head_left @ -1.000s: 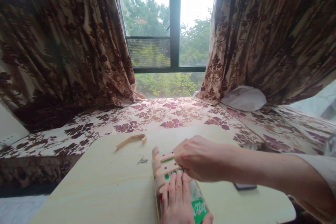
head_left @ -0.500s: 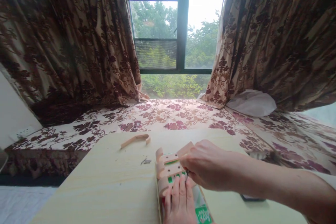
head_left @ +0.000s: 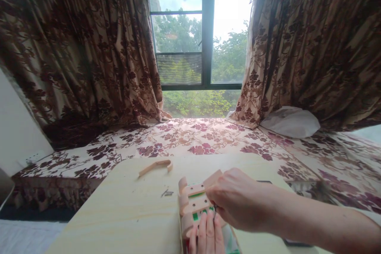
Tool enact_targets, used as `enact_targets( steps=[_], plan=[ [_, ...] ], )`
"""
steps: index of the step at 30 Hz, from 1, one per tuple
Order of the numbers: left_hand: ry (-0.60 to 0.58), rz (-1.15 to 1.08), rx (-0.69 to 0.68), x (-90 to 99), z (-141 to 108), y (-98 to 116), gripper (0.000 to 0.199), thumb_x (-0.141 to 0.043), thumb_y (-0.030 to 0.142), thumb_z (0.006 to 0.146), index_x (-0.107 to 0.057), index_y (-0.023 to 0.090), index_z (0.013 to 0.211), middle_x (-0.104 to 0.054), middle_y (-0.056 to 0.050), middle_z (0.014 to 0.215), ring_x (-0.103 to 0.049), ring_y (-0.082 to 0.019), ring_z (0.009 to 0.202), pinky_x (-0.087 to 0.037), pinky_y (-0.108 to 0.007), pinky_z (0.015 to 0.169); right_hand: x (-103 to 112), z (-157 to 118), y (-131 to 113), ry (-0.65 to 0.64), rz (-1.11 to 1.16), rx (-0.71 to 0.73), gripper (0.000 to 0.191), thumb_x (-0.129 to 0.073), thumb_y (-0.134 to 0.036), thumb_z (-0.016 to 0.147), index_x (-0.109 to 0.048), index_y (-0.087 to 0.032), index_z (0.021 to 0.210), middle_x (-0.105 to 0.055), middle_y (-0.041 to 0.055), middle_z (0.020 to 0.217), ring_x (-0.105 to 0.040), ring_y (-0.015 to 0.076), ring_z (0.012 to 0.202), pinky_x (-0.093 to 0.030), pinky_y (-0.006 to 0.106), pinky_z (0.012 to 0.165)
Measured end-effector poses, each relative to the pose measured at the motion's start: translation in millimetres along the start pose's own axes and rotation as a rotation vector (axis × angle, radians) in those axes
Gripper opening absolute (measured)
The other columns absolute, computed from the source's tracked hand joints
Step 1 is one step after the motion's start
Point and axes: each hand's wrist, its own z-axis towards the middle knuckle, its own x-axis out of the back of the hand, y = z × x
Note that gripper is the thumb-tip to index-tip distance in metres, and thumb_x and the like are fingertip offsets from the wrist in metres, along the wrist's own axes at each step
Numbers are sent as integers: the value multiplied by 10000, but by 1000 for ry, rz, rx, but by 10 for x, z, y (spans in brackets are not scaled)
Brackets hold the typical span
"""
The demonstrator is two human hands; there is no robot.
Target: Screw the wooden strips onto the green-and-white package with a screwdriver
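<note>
- Here's the row of curved, smooth, pale wooden pieces point(head_left: 194, 205), dotted with dark holes, lying across a glossy green-and-white printed pack point(head_left: 231, 241) at the near middle of the pale tabletop point(head_left: 119, 210).
- Over to the left, a hooked wooden piece point(head_left: 155, 166) rests alone, with thin dark metal bits point(head_left: 167, 193) scattered between it and the row.
- Beyond the tabletop I've got floral cloth point(head_left: 178, 139), patterned curtains point(head_left: 113, 47) and a crumpled white bag point(head_left: 291, 122).
- My right forearm crosses low from the right, partly covering a dark flat object point(head_left: 297, 243).
- My right hand point(head_left: 232, 196) is clenched over the row's right end; a thin dark tip shows below it, but I can't tell what it is.
- My left hand point(head_left: 208, 236) lies flat, fingers extended and unclenched, touching the nearest wood.
</note>
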Motion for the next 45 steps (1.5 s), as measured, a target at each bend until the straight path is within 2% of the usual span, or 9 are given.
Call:
enact_targets(
  steps=[3, 9, 15, 20, 25, 29, 36, 40, 45],
  plan=[
    [9, 0, 13, -12, -9, 11, 346, -467, 58, 769, -604, 229, 1038, -724, 1, 806, -675, -163, 727, -404, -340, 905, 9, -1, -9, -25, -17, -12, 118, -531, -80, 722, -629, -143, 745, -676, 102, 771, -600, 161, 680, -323, 249, 555],
    [-216, -4, -95, 176, 26, -90, 358, -519, 96, 734, -620, 226, 1052, -717, -9, 947, -666, -174, 853, -428, -320, 864, -14, 21, -2, -15, -39, -17, 136, -521, -88, 739, -645, -136, 765, -688, 108, 770, -616, 170, 692, -314, 254, 549],
    [-312, 18, -143, 253, 83, -125, 398, -524, 98, 727, -598, 212, 1101, -715, -23, 953, -661, -178, 880, -431, -315, 865, -2, 46, 64, -40, -44, 42, 131, -541, -128, 730, -666, -145, 764, -708, 92, 809, -632, 188, 739, -310, 260, 550],
    [-354, 46, -180, 289, 106, -125, 375, -521, 101, 749, -594, 195, 1104, -710, -45, 974, -653, -187, 909, -423, -341, 874, -17, 1, 109, 12, 31, 48, 148, -538, -145, 730, -677, -167, 774, -711, 67, 798, -612, 162, 706, -310, 250, 556],
    [-391, 56, -208, 333, 154, -120, 338, -489, 91, 773, -610, 198, 1069, -703, -49, 1002, -644, -199, 937, -425, -379, 876, 63, -52, 104, 0, 50, 49, 144, -531, -155, 736, -674, -166, 754, -712, 64, 798, -609, 158, 706, -298, 245, 543],
    [-404, 54, -214, 355, 196, -111, 327, -479, 98, 790, -610, 186, 1076, -689, -35, 1052, -631, -180, 970, -428, -368, 863, 140, -74, 130, 42, 8, -24, 162, -523, -164, 748, -679, -178, 788, -707, 54, 744, -609, 156, 666, -266, 253, 524],
    [-412, 30, -194, 356, 191, -121, 338, -500, 111, 782, -608, 189, 1092, -690, -30, 1050, -619, -176, 978, -412, -366, 880, 48, -31, 150, 20, 18, -45, 181, -504, -158, 749, -676, -186, 799, -724, 56, 815, -639, 169, 746, -319, 242, 566],
    [-450, 0, -180, 375, 183, -114, 343, -515, 239, 804, -594, 179, 1132, -673, -41, 1095, -599, -190, 1019, -394, -379, 900, 28, -21, 162, 7, 37, -18, 185, -501, -168, 742, -674, -178, 807, -723, 62, 825, -644, 182, 771, -332, 247, 579],
    [-528, -59, -204, 409, 204, -163, 525, -419, 493, 825, -580, 129, 1167, -632, -84, 1176, -552, -231, 1093, -359, -415, 920, 26, -12, 167, 7, 39, -4, 178, -503, -174, 749, -668, -179, 815, -722, 61, 835, -640, 178, 773, -327, 251, 581]
  ],
)
